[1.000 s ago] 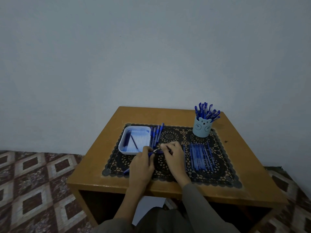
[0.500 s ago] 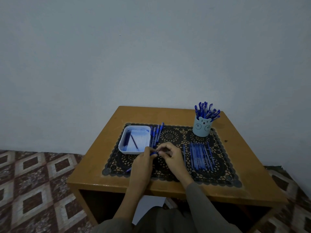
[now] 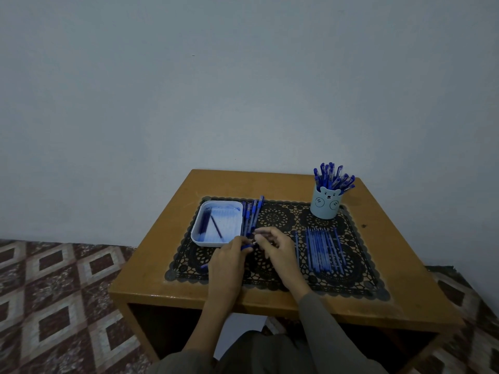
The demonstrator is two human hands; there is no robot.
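Your left hand (image 3: pixel 229 259) lies palm down with its back to the camera. Its fingers curl round a pen (image 3: pixel 247 247) that runs under the palm and shows at both sides of the hand. Your right hand (image 3: pixel 279 249) sits just beside it, turned inward, with its fingers (image 3: pixel 263 231) bent. The thumb and fingertips pinch the pen's front end, so your two hands meet there. Your wrists are apart, and your forearms angle in towards each other as they reach forward from your body. Your left forearm is bare almost to the elbow. Your right forearm wears a grey sleeve down to the wrist.
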